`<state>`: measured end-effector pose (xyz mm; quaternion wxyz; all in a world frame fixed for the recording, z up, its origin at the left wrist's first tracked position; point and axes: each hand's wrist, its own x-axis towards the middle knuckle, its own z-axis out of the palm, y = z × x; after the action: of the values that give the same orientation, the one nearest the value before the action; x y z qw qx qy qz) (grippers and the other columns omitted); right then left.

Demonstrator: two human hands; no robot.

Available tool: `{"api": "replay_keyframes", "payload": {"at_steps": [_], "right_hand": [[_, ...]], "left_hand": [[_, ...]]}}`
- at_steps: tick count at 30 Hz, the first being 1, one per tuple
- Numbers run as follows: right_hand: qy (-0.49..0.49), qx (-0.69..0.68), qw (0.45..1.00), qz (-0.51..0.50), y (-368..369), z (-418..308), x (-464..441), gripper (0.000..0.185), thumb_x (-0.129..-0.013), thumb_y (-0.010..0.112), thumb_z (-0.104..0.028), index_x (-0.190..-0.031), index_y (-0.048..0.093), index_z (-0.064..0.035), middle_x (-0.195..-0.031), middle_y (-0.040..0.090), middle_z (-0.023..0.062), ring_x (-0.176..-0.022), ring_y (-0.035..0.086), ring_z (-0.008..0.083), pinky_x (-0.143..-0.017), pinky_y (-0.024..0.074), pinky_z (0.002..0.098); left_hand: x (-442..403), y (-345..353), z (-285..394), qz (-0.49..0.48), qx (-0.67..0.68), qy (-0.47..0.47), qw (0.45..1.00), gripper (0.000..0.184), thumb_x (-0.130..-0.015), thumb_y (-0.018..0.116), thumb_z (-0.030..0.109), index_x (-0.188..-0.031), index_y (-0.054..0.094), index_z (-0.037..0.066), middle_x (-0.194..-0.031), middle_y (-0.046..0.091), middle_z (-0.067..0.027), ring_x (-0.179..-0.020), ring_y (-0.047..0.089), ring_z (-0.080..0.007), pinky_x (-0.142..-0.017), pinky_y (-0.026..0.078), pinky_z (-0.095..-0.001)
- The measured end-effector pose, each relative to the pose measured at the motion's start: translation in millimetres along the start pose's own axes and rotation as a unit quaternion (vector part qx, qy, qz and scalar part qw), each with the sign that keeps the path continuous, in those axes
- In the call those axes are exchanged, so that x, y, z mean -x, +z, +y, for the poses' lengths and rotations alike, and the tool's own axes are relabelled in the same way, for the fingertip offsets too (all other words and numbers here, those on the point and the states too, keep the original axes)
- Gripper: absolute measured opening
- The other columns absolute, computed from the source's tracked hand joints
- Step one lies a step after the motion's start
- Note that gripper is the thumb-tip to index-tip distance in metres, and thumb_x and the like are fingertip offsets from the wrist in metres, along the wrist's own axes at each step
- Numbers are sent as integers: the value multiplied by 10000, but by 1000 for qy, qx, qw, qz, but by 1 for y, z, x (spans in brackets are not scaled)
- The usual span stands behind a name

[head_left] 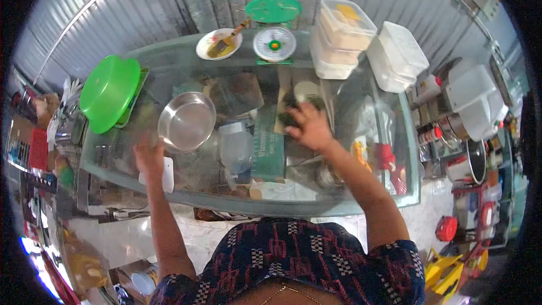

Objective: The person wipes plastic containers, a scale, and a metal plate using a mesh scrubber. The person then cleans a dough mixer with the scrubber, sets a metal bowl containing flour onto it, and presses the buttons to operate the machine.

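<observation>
My left hand [149,157] is over the left side of the glass-topped table [361,200], smeared by motion, so its fingers do not show clearly. Just right of it sits a round, shallow metal bowl [189,121]; whether they touch I cannot tell. Beneath my left wrist lies a white, flat piece with rounded corners [167,176]. My right hand [310,129] reaches across the middle of the glass, fingers pressed onto a dark green, cloth-like wad [289,116]. Motion blurs this hand too, and it covers part of the wad.
A green plastic basin [110,93] leans at the left edge. Along the back stand a white bowl [205,45] holding a brush [221,47], a green dial scale [274,42], stacked food tubs [339,42] and a white lidded container [398,56]. Boxes and bags show through the glass.
</observation>
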<state>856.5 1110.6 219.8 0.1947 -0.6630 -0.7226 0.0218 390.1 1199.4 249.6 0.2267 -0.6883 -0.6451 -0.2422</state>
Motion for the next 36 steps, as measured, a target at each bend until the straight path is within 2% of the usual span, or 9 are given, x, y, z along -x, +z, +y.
{"api": "replay_keyframes", "payload": {"at_steps": [4, 5, 6, 12, 14, 21, 23, 29, 36], "right_hand": [[175, 73, 974, 126, -26, 118, 55, 595, -805, 563, -520, -1276, 489, -164, -1357, 417, 125, -1281, 359, 298, -1002, 237, 623], [246, 87, 958, 115, -44, 131, 70, 589, -816, 549, -519, -1284, 483, -166, -1364, 412, 121, -1287, 353, 298, -1004, 227, 627], [314, 101, 939, 102, -61, 143, 84, 584, -828, 534, -518, -1291, 476, -167, -1372, 407, 117, -1293, 348, 298, -1006, 217, 631], [433, 133, 880, 145, -77, 173, 149, 582, -860, 488, -505, -1336, 437, -175, -1406, 365, 142, -1330, 292, 307, -1027, 194, 616], [439, 143, 873, 153, -70, 162, 158, 581, -863, 485, -502, -1340, 432, -174, -1412, 355, 151, -1334, 282, 317, -1025, 192, 621], [305, 111, 939, 110, -49, 76, 163, 579, -865, 495, -489, -1334, 433, -155, -1407, 359, 177, -1324, 284, 359, -1013, 215, 632], [282, 104, 947, 113, -49, 66, 162, 586, -865, 491, -495, -1335, 432, -152, -1409, 356, 178, -1325, 281, 359, -1015, 214, 630], [293, 75, 947, 106, -58, 55, 159, 599, -863, 486, -503, -1337, 430, -142, -1415, 353, 168, -1334, 269, 352, -1026, 214, 615], [305, 65, 944, 112, -61, 52, 159, 587, -854, 493, -506, -1320, 456, -150, -1418, 351, 164, -1333, 279, 342, -1026, 219, 615]], "left_hand": [[15, 67, -58, 41, 46, 62, 996, 438, -858, 586, 335, -1218, 536, 90, -814, 637, -101, -684, 625, -207, -620, 520, -324], [13, 48, -46, -171, 264, -139, 939, 430, -860, 571, 323, -1216, 524, 87, -771, 637, -100, -595, 607, -197, -526, 498, -314], [12, 35, -31, -363, 442, -323, 754, 422, -862, 557, 311, -1215, 513, 84, -728, 636, -98, -506, 589, -187, -433, 476, -303], [11, 22, 2, -357, 521, -369, 682, 339, -882, 491, 230, -1170, 381, 90, -712, 617, -139, -489, 594, -202, -388, 476, -286], [12, 32, 4, -357, 608, -401, 585, 334, -862, 501, 217, -1135, 378, 68, -749, 611, -182, -531, 612, -237, -419, 511, -318], [-55, 52, 37, -295, 676, -358, 573, 258, -842, 460, 210, -1047, 444, 55, -751, 605, -175, -542, 610, -244, -435, 515, -351], [-98, -39, 108, -232, 680, -243, 652, 267, -848, 457, 221, -998, 502, 4, -758, 608, -168, -521, 589, -236, -441, 491, -343], [-233, -13, 220, -352, 764, -223, 492, 335, -834, 497, 212, -969, 539, -91, -733, 623, -179, -566, 603, -259, -482, 492, -358], [-275, 0, 343, -309, 715, -231, 582, 300, -801, 487, 170, -813, 612, -103, -669, 631, -207, -534, 636, -267, -449, 542, -357]]}}
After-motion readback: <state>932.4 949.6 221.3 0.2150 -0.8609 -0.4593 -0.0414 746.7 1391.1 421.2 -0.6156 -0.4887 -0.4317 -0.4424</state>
